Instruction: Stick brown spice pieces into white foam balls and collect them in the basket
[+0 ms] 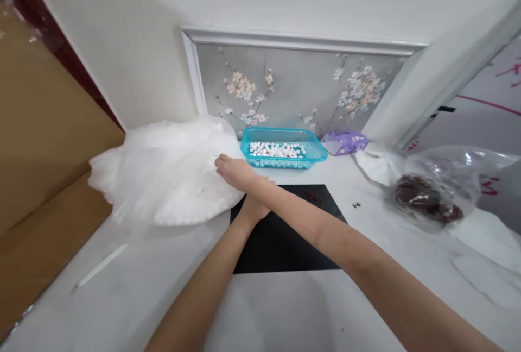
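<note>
A big translucent bag (pixel 175 173) packed with white, soft-looking pieces lies at the left of the table. My right hand (pixel 235 171) crosses over to its right side, fingers curled together against the bag; what they pinch is too small to make out. Below the right forearm, my left hand (pixel 256 208) is over a black mat (pixel 285 243), and its fingers are mostly hidden. Just behind the hands stands a blue plastic basket (pixel 285 163) with many small white balls (pixel 274 149) in it. Some small brown pieces (pixel 313 196) lie on the mat's far part.
A purple packet (pixel 345 143) stands right of the basket. Farther right is a clear bag with dark brown contents (pixel 423 197). A small dark piece (pixel 356 205) lies nearby. At left are a white stick (pixel 101 266) and cardboard (pixel 52 124). A wall with a floral panel (pixel 293 80) closes the back.
</note>
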A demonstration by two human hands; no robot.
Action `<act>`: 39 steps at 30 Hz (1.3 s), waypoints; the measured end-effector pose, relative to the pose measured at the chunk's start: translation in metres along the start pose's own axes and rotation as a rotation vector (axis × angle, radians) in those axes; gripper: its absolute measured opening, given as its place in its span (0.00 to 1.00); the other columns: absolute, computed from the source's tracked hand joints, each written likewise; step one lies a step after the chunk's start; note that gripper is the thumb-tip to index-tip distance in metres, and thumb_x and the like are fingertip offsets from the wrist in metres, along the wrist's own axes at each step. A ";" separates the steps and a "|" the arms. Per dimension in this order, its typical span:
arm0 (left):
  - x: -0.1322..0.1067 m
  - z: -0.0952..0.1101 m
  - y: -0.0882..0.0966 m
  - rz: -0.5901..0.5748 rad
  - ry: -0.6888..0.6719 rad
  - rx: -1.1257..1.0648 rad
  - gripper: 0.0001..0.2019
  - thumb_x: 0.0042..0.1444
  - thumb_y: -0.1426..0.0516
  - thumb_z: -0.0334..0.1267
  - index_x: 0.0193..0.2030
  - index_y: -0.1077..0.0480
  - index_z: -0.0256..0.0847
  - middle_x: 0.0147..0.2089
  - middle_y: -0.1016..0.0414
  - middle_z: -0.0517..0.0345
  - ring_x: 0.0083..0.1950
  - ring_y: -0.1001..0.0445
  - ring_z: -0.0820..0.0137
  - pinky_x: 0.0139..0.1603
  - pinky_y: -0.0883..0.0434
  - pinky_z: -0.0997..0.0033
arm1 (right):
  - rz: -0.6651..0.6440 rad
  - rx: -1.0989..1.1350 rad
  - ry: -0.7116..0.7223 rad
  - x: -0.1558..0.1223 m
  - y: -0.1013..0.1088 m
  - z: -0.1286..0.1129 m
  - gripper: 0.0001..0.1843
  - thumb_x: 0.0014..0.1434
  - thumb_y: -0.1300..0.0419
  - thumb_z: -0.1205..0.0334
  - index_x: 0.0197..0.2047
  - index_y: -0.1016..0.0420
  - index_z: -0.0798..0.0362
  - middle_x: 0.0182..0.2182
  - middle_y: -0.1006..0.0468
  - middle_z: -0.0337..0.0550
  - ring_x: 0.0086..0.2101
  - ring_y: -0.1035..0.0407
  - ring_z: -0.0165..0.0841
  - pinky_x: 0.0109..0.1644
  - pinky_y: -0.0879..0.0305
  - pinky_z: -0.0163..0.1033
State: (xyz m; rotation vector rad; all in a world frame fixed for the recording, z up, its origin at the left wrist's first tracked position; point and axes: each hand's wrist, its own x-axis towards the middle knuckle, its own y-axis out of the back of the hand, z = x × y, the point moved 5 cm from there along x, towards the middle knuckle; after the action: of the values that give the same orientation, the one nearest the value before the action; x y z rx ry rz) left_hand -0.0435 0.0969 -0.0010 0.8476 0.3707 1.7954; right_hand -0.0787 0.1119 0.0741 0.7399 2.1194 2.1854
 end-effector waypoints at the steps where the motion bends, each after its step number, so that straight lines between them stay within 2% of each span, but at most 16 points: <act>1: 0.000 0.001 0.000 -0.033 -0.022 0.050 0.14 0.51 0.44 0.32 0.46 0.30 0.35 0.52 0.28 0.47 0.57 0.35 0.54 0.59 0.39 0.57 | 0.070 0.031 -0.044 -0.013 0.008 0.006 0.14 0.65 0.56 0.63 0.49 0.35 0.57 0.47 0.30 0.51 0.38 0.29 0.35 0.35 0.35 0.36; 3: 0.003 0.002 -0.002 -0.080 -0.060 0.162 0.15 0.52 0.46 0.31 0.47 0.31 0.33 0.51 0.28 0.43 0.56 0.34 0.53 0.57 0.38 0.53 | 0.331 0.222 -0.189 -0.051 0.025 0.030 0.14 0.65 0.55 0.60 0.48 0.35 0.56 0.44 0.29 0.49 0.39 0.30 0.33 0.37 0.35 0.35; 5: 0.006 0.004 -0.004 -0.093 -0.093 0.257 0.14 0.54 0.48 0.33 0.47 0.31 0.33 0.51 0.29 0.40 0.56 0.35 0.52 0.55 0.38 0.49 | 0.510 0.385 -0.332 -0.096 0.027 0.060 0.12 0.62 0.50 0.59 0.45 0.32 0.57 0.38 0.28 0.47 0.33 0.31 0.30 0.36 0.36 0.34; 8: 0.011 0.009 -0.006 -0.081 -0.148 0.357 0.14 0.57 0.50 0.35 0.48 0.33 0.34 0.52 0.30 0.39 0.56 0.35 0.52 0.55 0.38 0.47 | 0.573 0.632 -0.631 -0.157 0.006 0.102 0.12 0.57 0.45 0.57 0.39 0.29 0.57 0.32 0.28 0.42 0.20 0.41 0.23 0.27 0.39 0.34; 10: 0.014 0.014 -0.007 -0.078 -0.197 0.387 0.15 0.58 0.50 0.36 0.51 0.35 0.33 0.53 0.30 0.40 0.55 0.34 0.54 0.55 0.37 0.50 | 0.524 0.818 -0.775 -0.181 -0.009 0.117 0.15 0.53 0.42 0.53 0.37 0.28 0.57 0.28 0.28 0.41 0.18 0.42 0.23 0.23 0.42 0.33; 11: 0.014 0.017 -0.007 -0.086 -0.225 0.392 0.16 0.58 0.50 0.36 0.52 0.35 0.34 0.53 0.30 0.41 0.55 0.33 0.56 0.55 0.37 0.52 | 0.504 0.900 -0.801 -0.186 -0.013 0.119 0.16 0.52 0.41 0.52 0.37 0.27 0.57 0.28 0.28 0.41 0.18 0.42 0.23 0.21 0.43 0.33; 15: 0.013 0.030 -0.008 -0.067 -0.384 0.401 0.17 0.59 0.49 0.39 0.54 0.37 0.36 0.50 0.27 0.46 0.50 0.29 0.61 0.51 0.33 0.60 | 0.442 1.072 -0.708 -0.182 -0.012 0.114 0.20 0.49 0.39 0.50 0.39 0.25 0.58 0.27 0.27 0.39 0.17 0.42 0.21 0.19 0.45 0.31; 18: 0.012 0.036 -0.007 -0.017 -0.490 0.370 0.11 0.61 0.51 0.37 0.47 0.33 0.37 0.42 0.24 0.49 0.44 0.26 0.64 0.45 0.30 0.65 | 0.389 1.115 -0.669 -0.179 -0.008 0.115 0.20 0.47 0.37 0.51 0.37 0.24 0.59 0.21 0.29 0.36 0.15 0.43 0.20 0.18 0.45 0.29; 21: 0.011 0.038 -0.012 -0.029 -0.493 0.294 0.09 0.60 0.50 0.37 0.42 0.32 0.39 0.37 0.24 0.53 0.39 0.25 0.67 0.41 0.29 0.67 | 0.368 1.150 -0.633 -0.181 -0.002 0.122 0.21 0.46 0.36 0.51 0.38 0.24 0.60 0.17 0.31 0.34 0.15 0.41 0.21 0.19 0.44 0.29; 27: 0.009 0.045 -0.015 0.007 -0.277 0.030 0.14 0.54 0.43 0.41 0.47 0.33 0.40 0.40 0.24 0.55 0.36 0.24 0.70 0.40 0.26 0.69 | 0.379 1.180 -0.620 -0.184 0.015 0.125 0.22 0.45 0.36 0.49 0.35 0.24 0.61 0.18 0.30 0.36 0.17 0.42 0.21 0.20 0.43 0.29; 30: 0.006 0.051 -0.013 0.047 -0.249 -0.039 0.14 0.55 0.44 0.42 0.47 0.31 0.42 0.41 0.23 0.55 0.36 0.24 0.70 0.41 0.26 0.69 | 0.332 1.160 -0.581 -0.183 0.020 0.120 0.21 0.46 0.36 0.49 0.34 0.24 0.60 0.18 0.32 0.35 0.18 0.41 0.22 0.21 0.41 0.30; 32: 0.005 0.054 -0.014 0.058 -0.248 -0.058 0.12 0.55 0.45 0.42 0.44 0.28 0.42 0.39 0.22 0.55 0.35 0.24 0.70 0.41 0.26 0.69 | 0.294 1.130 -0.543 -0.185 0.023 0.121 0.19 0.48 0.37 0.51 0.35 0.24 0.60 0.18 0.33 0.34 0.18 0.41 0.22 0.21 0.41 0.30; 34: 0.007 0.051 -0.014 0.079 -0.184 -0.119 0.12 0.54 0.44 0.43 0.41 0.26 0.41 0.38 0.22 0.55 0.35 0.24 0.69 0.39 0.26 0.70 | 0.268 1.047 -0.502 -0.191 0.026 0.126 0.16 0.50 0.39 0.55 0.37 0.24 0.60 0.20 0.32 0.35 0.18 0.41 0.22 0.22 0.42 0.30; 37: 0.012 0.039 -0.016 0.097 0.003 -0.316 0.16 0.50 0.41 0.44 0.43 0.26 0.38 0.38 0.22 0.53 0.35 0.24 0.69 0.39 0.26 0.69 | 0.195 0.838 -0.454 -0.205 0.027 0.137 0.12 0.50 0.39 0.63 0.38 0.24 0.59 0.25 0.29 0.38 0.21 0.40 0.22 0.26 0.41 0.30; 39: 0.015 0.031 -0.019 0.076 0.123 -0.462 0.19 0.47 0.39 0.43 0.45 0.28 0.36 0.37 0.22 0.53 0.35 0.24 0.69 0.40 0.26 0.67 | 0.119 0.731 -0.448 -0.214 0.024 0.143 0.12 0.48 0.38 0.64 0.37 0.23 0.58 0.27 0.29 0.39 0.22 0.40 0.22 0.27 0.40 0.30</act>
State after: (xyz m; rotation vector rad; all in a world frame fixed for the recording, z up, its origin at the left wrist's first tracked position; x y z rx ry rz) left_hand -0.0115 0.1138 0.0148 0.4318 -0.0051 1.9042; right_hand 0.1669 0.1744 0.0233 1.2545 2.6159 1.0579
